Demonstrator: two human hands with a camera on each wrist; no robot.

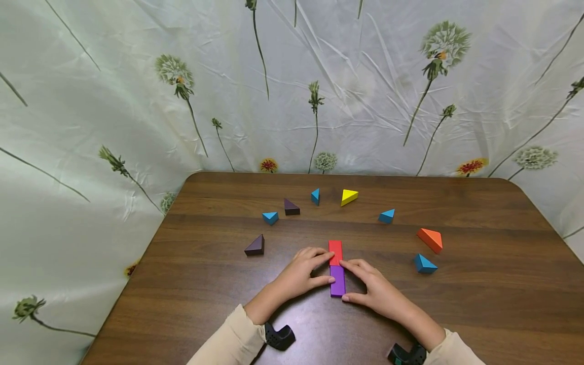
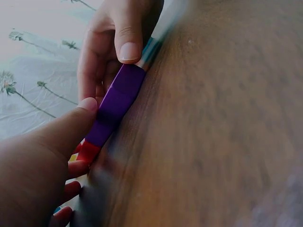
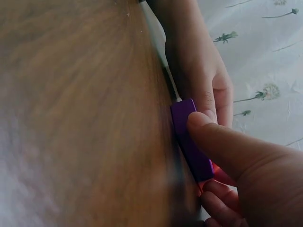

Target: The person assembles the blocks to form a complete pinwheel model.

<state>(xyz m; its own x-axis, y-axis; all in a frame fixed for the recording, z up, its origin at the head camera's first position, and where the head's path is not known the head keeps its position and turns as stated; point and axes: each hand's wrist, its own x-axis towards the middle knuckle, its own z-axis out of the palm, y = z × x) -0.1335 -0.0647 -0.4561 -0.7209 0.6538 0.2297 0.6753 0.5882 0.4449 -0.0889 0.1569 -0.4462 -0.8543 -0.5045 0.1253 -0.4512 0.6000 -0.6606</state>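
Observation:
A red block (image 1: 335, 252) and a purple block (image 1: 337, 282) lie end to end on the table in the head view, the red one farther away. From the left, my left hand (image 1: 301, 271) touches them, its index fingertip at the red block and its thumb at the purple block's side. My right hand (image 1: 376, 289) lies along the other side, index fingertip near the joint and thumb by the purple block's near corner. In the left wrist view, the right thumb overlaps the near end of the purple block (image 2: 115, 106). Fingers of both hands are fairly straight.
Around the blocks on the wooden table (image 1: 483, 304) lie several blue triangular blocks (image 1: 425, 264), two dark purple triangles (image 1: 255, 246), a yellow triangle (image 1: 349, 196) and an orange triangle (image 1: 431, 240). A flower-printed curtain (image 1: 365, 126) hangs behind the table's far edge.

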